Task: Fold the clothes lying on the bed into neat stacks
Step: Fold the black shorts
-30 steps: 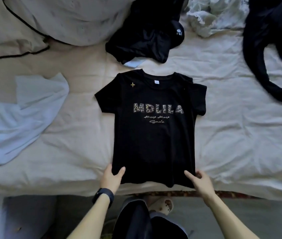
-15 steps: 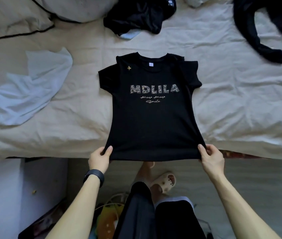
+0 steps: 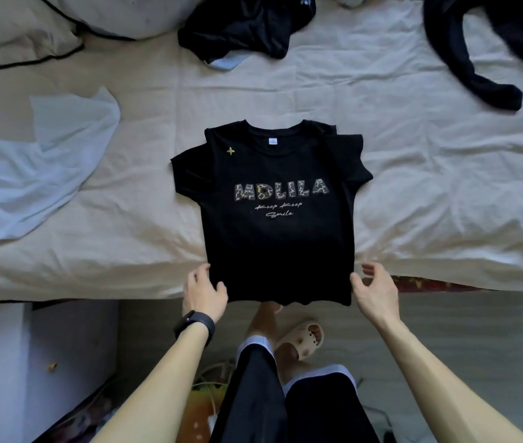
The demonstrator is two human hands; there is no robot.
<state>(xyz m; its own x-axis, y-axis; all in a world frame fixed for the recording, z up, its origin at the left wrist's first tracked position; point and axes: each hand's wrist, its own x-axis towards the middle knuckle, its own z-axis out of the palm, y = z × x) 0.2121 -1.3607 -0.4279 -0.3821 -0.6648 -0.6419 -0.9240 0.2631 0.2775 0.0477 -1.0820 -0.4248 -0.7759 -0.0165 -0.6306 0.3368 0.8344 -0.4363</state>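
A black T-shirt (image 3: 273, 244) with "MDLILA" printed on its chest lies face up on the beige bed sheet (image 3: 445, 187), collar away from me. Its hem hangs a little over the bed's near edge. My left hand (image 3: 202, 292) pinches the shirt's lower left side, thumb on top of the fabric. Beside the lower right side, my right hand (image 3: 373, 289) has its fingers spread and holds nothing; its thumb tip is just at the shirt's edge.
A crumpled white garment (image 3: 46, 167) lies at the left of the bed. A black garment (image 3: 241, 27) is bunched at the top middle, and a black long-sleeved one (image 3: 464, 59) at the top right. Pillows (image 3: 14, 27) fill the top left. My slippered foot (image 3: 301, 340) is on the floor below.
Both hands held the hem stretched taut half a second ago. Now the right hand has let go and opened, the hem droops over the bed edge, and the shirt looks narrower.
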